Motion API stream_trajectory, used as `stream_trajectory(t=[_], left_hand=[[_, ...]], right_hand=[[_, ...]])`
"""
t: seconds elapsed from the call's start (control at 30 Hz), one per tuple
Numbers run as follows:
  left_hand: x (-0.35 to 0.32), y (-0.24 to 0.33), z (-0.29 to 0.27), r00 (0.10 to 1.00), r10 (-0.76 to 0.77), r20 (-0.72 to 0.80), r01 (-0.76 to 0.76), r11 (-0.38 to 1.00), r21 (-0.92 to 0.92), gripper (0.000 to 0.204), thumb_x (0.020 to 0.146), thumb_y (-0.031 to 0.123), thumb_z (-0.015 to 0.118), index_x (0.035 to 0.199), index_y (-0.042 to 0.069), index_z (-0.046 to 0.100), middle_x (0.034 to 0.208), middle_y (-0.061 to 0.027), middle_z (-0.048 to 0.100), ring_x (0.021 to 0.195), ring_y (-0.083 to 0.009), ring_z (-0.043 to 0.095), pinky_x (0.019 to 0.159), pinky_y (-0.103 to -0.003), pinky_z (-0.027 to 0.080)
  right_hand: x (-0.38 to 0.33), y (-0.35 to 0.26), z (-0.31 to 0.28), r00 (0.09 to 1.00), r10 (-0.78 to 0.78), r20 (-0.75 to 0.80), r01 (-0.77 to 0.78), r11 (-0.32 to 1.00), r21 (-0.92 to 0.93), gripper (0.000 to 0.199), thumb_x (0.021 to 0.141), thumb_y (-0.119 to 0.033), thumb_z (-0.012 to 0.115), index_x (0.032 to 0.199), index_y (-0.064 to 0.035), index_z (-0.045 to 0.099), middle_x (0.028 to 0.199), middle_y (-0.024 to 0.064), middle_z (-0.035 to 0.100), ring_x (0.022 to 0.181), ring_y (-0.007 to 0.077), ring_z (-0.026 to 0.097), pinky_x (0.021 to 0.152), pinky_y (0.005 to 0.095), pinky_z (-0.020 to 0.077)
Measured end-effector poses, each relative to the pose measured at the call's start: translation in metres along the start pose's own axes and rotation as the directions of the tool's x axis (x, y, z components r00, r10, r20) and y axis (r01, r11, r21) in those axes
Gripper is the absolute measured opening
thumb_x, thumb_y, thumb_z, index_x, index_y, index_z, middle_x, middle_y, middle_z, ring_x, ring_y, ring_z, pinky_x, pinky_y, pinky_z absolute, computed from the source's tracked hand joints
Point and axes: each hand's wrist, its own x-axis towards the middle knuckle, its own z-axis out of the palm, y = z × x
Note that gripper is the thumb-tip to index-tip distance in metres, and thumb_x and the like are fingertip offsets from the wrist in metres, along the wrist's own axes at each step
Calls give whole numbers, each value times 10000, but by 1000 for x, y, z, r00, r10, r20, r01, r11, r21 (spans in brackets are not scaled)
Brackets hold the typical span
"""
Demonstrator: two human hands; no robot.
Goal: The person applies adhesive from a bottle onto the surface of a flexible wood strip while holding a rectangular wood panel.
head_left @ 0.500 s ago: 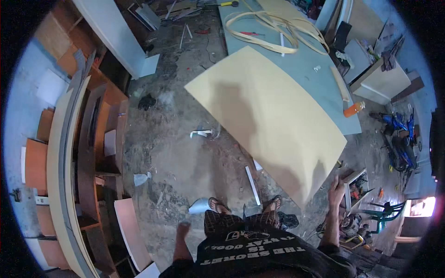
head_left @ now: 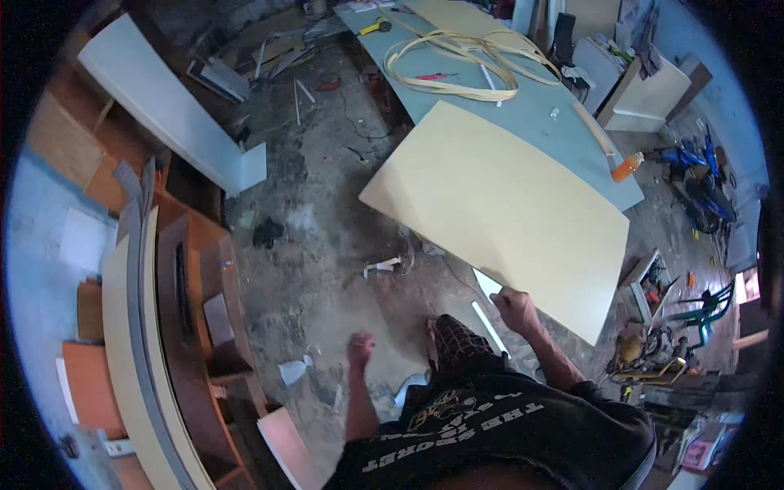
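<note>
A large cream board lies slanted over the near end of a blue-grey table, its near part jutting out past the tabletop. My right hand is closed at the board's near long edge; its fingertips are partly hidden there. My left hand hangs over the floor, loosely curled, with nothing visible in it and no contact with the board. Below the board's near edge, a white strip lies on the floor by my legs.
On the table lie coiled cream edging strips, a yellow tool and an orange bottle. Brown shelving and leaning panels line the left. A blue motorbike and a green chair stand at right. White scraps litter the floor.
My right hand has moved left from beside the board's near corner to its long edge. The board has turned slightly. My body and view have turned, and my left hand has risen.
</note>
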Motion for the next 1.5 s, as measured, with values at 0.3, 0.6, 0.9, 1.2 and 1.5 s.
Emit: stream_trajectory(t=[0.3,0.6,0.9,1.2,1.5], left_hand=[[-13,-69,-25,828,-477,294,508,861,-33,342,867,331,614,1000,18,651,911,-167,678,814,-280,649,729,-381,505],[51,-221,-145,311,-917,252,950,304,-65,324,898,299,597,1032,4,614,934,-165,665,765,-247,638,663,-350,502],[350,-418,-149,605,-623,495,776,600,-194,331,886,274,620,1085,10,600,976,-162,654,807,-257,633,678,-355,503],[609,-544,-194,628,-428,650,733,604,-311,357,875,250,642,1139,15,585,1019,-160,644,850,-268,628,694,-361,503],[827,-636,-164,548,-588,595,832,310,-460,397,864,225,664,1192,21,571,1061,-157,633,893,-278,623,709,-366,504]], right_hand=[[201,-93,169,930,-222,292,152,958,242,300,881,-327,626,909,-30,597,770,207,611,701,353,612,641,441,480],[462,-258,256,740,-447,502,446,885,130,330,932,-384,517,918,-62,585,824,186,632,780,380,622,649,474,486],[576,-208,360,934,-93,346,60,993,105,310,901,-345,549,901,-41,608,838,222,627,813,430,609,677,486,486],[647,-186,365,854,470,-224,-408,872,272,259,883,-272,595,905,-14,587,807,232,616,793,424,608,668,475,465],[700,-146,345,600,686,-412,-509,725,465,356,920,-319,565,803,16,587,710,237,581,689,413,569,616,472,426]])
